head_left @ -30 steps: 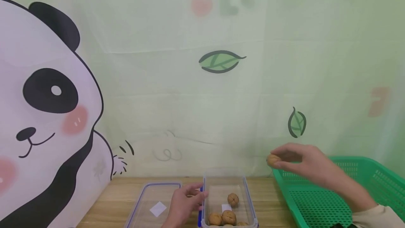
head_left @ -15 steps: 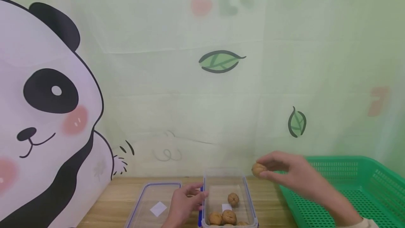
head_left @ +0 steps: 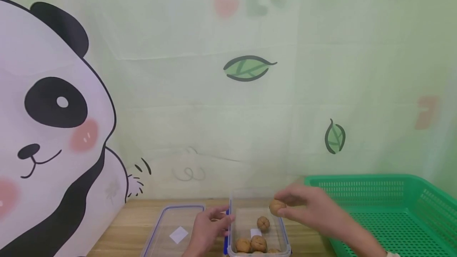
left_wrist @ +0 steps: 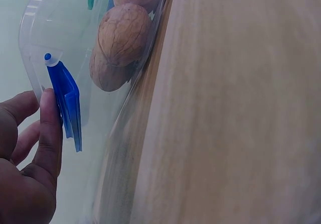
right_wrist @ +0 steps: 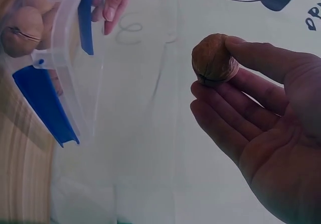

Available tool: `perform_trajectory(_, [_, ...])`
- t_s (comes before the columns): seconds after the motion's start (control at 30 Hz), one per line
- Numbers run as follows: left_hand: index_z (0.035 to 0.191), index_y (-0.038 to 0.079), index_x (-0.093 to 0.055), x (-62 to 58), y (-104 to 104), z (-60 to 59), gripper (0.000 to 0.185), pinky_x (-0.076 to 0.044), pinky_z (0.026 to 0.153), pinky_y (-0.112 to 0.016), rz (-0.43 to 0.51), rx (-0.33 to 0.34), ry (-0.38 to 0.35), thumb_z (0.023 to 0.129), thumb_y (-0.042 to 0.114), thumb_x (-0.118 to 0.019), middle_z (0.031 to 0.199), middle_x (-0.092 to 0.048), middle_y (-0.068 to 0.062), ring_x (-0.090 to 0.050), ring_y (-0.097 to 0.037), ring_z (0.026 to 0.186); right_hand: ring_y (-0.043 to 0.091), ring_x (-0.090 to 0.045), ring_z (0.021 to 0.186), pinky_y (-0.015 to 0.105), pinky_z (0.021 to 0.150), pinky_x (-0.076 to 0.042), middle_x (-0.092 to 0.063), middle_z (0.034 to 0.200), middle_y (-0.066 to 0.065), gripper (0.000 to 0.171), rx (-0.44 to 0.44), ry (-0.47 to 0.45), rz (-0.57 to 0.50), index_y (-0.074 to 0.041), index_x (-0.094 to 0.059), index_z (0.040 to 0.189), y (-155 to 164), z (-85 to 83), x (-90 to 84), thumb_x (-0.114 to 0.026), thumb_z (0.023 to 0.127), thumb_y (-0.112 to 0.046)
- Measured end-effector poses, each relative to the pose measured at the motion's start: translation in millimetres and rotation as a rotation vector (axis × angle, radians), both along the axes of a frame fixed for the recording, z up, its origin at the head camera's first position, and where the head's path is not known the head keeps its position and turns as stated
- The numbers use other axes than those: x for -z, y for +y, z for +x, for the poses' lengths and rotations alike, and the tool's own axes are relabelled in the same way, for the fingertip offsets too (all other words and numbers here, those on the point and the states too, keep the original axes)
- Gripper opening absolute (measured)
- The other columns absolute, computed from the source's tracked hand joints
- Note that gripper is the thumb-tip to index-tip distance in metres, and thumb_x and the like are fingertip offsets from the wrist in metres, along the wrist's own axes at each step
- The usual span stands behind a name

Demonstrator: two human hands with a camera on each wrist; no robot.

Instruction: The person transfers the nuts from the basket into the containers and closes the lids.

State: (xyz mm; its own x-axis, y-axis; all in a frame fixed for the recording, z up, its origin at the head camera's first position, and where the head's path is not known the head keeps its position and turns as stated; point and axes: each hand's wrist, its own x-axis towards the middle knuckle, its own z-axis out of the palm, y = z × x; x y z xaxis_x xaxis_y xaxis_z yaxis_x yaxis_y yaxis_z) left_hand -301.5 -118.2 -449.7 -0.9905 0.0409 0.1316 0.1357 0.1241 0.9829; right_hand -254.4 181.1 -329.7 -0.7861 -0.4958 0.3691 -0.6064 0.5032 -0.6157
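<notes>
My right hand (head_left: 314,209) pinches a walnut (head_left: 277,207) between thumb and fingertips, above the right rim of a clear plastic box (head_left: 285,236). In the right wrist view the held walnut (right_wrist: 214,58) shows its seam, apart from the box. On the box's left side my left hand (head_left: 210,227) holds the rim with thumb and finger, beside a blue clip (left_wrist: 65,98) that hangs down. Inside the box, one walnut (head_left: 263,223) lies alone and several others, such as this walnut (head_left: 258,244), gather at the near end, partly cut off by the frame.
A clear lid (head_left: 162,225) with a blue seal lies left of the box, partly behind my left hand. A green plastic basket (head_left: 371,181) stands on the right. Behind the wooden table (head_left: 121,225) hangs a printed cloth (head_left: 200,110) with a panda.
My right hand has carried the walnut leftward and down, from beside the green basket to the box's right rim. My left hand has stayed at the box.
</notes>
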Motion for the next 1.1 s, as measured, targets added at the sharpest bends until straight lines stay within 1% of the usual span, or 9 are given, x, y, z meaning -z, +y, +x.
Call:
perform_trajectory(0.1, [0.132, -0.008, -0.068, 0.2, -0.1, -0.1, 0.044, -0.068, 0.071, -0.034, 0.002, 0.003, 0.005, 0.095, 0.013, -0.082, 0.098, -0.07, -0.012, -0.072, -0.019, 0.079, 0.022, -0.072, 0.11, 0.042, 0.092, -0.064, -0.074, 0.119, -0.009, 0.028, -0.028, -0.023, 0.002, -0.02, -0.077, 0.12, -2.8, -1.9, 5.9, -0.076, 0.1, -0.039])
perform_trajectory(0.23, [0.132, -0.008, -0.067, -0.1, 0.1, 0.2, 0.044, -0.068, 0.071, -0.034, 0.005, 0.004, 0.007, 0.095, 0.013, -0.082, 0.099, -0.07, -0.012, -0.072, -0.019, 0.079, 0.023, -0.071, 0.111, 0.038, 0.093, -0.062, -0.074, 0.119, -0.009, 0.027, -0.046, -0.065, 0.002, -0.019, -0.077, 0.121, -7.0, -4.2, 13.8, -0.076, 0.1, -0.036])
perform_trajectory(0.3, [0.132, -0.008, -0.068, -0.4, 0.4, 0.4, 0.045, -0.068, 0.071, -0.034, 0.005, 0.002, 0.004, 0.095, 0.013, -0.082, 0.098, -0.07, -0.012, -0.072, -0.019, 0.08, 0.023, -0.071, 0.111, 0.039, 0.093, -0.063, -0.074, 0.119, -0.008, 0.027, -0.057, -0.07, 0.003, -0.017, -0.077, 0.121, -9.0, -5.4, 17.8, -0.077, 0.1, -0.034])
perform_trajectory(0.47, [0.131, -0.008, -0.068, 0.0, 0.8, -0.4, 0.044, -0.068, 0.071, -0.034, 0.002, -0.002, 0.006, 0.095, 0.013, -0.082, 0.098, -0.07, -0.011, -0.072, -0.019, 0.08, 0.024, -0.072, 0.108, 0.038, 0.091, -0.064, -0.076, 0.119, -0.001, 0.027, -0.078, -0.038, 0.023, -0.013, -0.077, 0.12, -12.3, -8.6, 28.5, -0.079, 0.098, -0.029])
perform_trajectory(0.53, [0.131, -0.008, -0.068, 0.4, 0.8, -1.0, 0.043, -0.068, 0.07, -0.034, -0.002, -0.002, 0.013, 0.095, 0.012, -0.082, 0.097, -0.07, -0.011, -0.072, -0.019, 0.079, 0.022, -0.073, 0.106, 0.035, 0.089, -0.064, -0.076, 0.116, 0.0, 0.026, -0.085, -0.023, 0.04, -0.012, -0.076, 0.119, -13.4, -10.6, 32.7, -0.08, 0.097, -0.027])
perform_trajectory(0.63, [0.131, -0.008, -0.068, 1.0, 0.7, -1.2, 0.043, -0.068, 0.07, -0.034, -0.003, 0.001, 0.018, 0.095, 0.012, -0.082, 0.098, -0.07, -0.011, -0.072, -0.019, 0.079, 0.016, -0.072, 0.102, 0.031, 0.087, -0.063, -0.075, 0.111, -0.005, 0.022, -0.099, -0.032, 0.058, -0.013, -0.076, 0.115, -16.2, -12.8, 38.1, -0.081, 0.096, -0.024])
perform_trajectory(0.77, [0.132, -0.009, -0.067, 2.2, 0.4, -1.0, 0.045, -0.068, 0.071, -0.034, 0.007, 0.01, 0.016, 0.095, 0.011, -0.082, 0.099, -0.07, -0.012, -0.072, -0.019, 0.078, 0.012, -0.07, 0.1, 0.035, 0.087, -0.065, -0.074, 0.107, -0.007, 0.019, -0.121, -0.053, 0.066, -0.012, -0.076, 0.112, -20.2, -16.1, 45.4, -0.082, 0.095, -0.02])
perform_trajectory(0.9, [0.133, -0.01, -0.065, 3.0, -0.1, -0.9, 0.046, -0.068, 0.072, -0.035, 0.012, 0.015, 0.016, 0.095, 0.01, -0.081, 0.101, -0.07, -0.013, -0.072, -0.019, 0.078, 0.015, -0.072, 0.1, 0.039, 0.086, -0.066, -0.076, 0.108, 0.0, 0.023, -0.131, -0.061, 0.088, -0.006, -0.076, 0.113, -22.8, -20.5, 52.2, -0.083, 0.094, -0.016])
perform_trajectory(1.1, [0.133, -0.011, -0.065, 2.5, -0.1, -1.1, 0.047, -0.068, 0.071, -0.034, 0.015, 0.01, 0.02, 0.095, 0.009, -0.081, 0.101, -0.07, -0.013, -0.072, -0.018, 0.076, 0.013, -0.072, 0.097, 0.029, 0.08, -0.064, -0.076, 0.107, 0.004, 0.023, -0.135, 0.004, 0.169, -0.004, -0.076, 0.11, -23.9, -26.1, 60.2, -0.085, 0.092, -0.016])
